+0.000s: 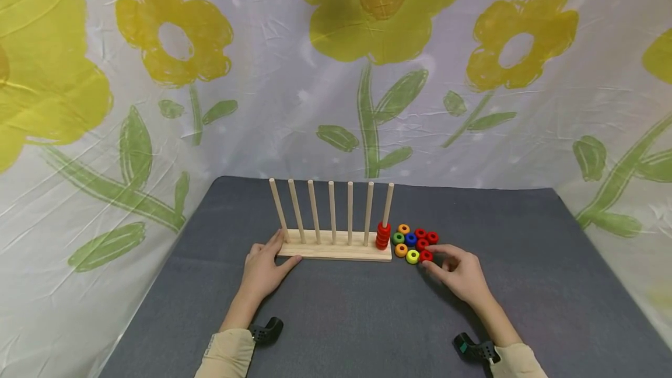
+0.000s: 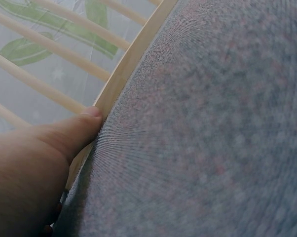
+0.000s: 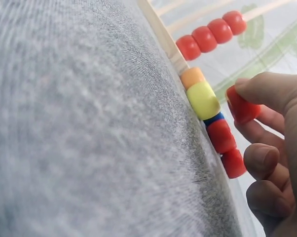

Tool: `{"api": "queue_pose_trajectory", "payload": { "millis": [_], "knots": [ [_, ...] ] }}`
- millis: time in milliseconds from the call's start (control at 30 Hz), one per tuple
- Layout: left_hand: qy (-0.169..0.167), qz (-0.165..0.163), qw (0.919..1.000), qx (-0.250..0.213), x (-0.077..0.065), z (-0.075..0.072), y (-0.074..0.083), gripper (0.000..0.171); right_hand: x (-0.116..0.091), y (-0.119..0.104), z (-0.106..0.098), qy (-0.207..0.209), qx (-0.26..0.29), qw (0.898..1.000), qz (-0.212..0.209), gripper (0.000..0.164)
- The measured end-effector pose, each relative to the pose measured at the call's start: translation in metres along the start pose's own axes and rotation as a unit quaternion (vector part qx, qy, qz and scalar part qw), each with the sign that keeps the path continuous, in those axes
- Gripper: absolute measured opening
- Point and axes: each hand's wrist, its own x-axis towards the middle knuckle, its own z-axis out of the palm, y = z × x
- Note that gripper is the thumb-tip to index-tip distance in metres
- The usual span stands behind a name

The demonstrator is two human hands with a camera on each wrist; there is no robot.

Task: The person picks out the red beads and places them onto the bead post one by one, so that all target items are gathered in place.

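A pale wooden peg stand point(image 1: 336, 254) with several upright pegs lies across the table. Around its left end is my left hand point(image 1: 264, 272), the thumb point(image 2: 84, 121) against the front edge and the fingers by the back corner. Several red beads point(image 1: 383, 235) are stacked on the rightmost peg. My right hand point(image 1: 462, 273) pinches a red bead point(image 3: 243, 104) between thumb and fingers, held above the table in the right wrist view. Beside the stand's right end sits a cluster of loose beads, among them a yellow bead point(image 1: 412, 256), a blue bead point(image 1: 411, 240) and a green bead point(image 1: 398, 238).
Dark grey cloth covers the table point(image 1: 362, 319). Behind it hangs a pale curtain point(image 1: 273, 74) printed with yellow flowers. Two orange beads and further red ones point(image 1: 432, 237) lie close together in the cluster. A black camera is strapped to each wrist.
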Motion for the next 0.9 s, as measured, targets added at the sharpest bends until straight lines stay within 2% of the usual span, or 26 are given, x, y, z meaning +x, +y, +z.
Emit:
{"api": "queue_pose_trajectory", "payload": {
  "millis": [300,900],
  "knots": [
    [0.002,-0.001,1.0,0.0,-0.0003,0.0006,0.0002,0.088,0.0031,-0.0039,-0.0021,-0.006,-0.014,1.0,0.018,0.029],
    [0.0,0.0,1.0,-0.002,0.0004,-0.0003,0.0003,0.088,0.0096,-0.009,-0.0033,-0.001,-0.014,1.0,0.001,0.028]
  ]
}}
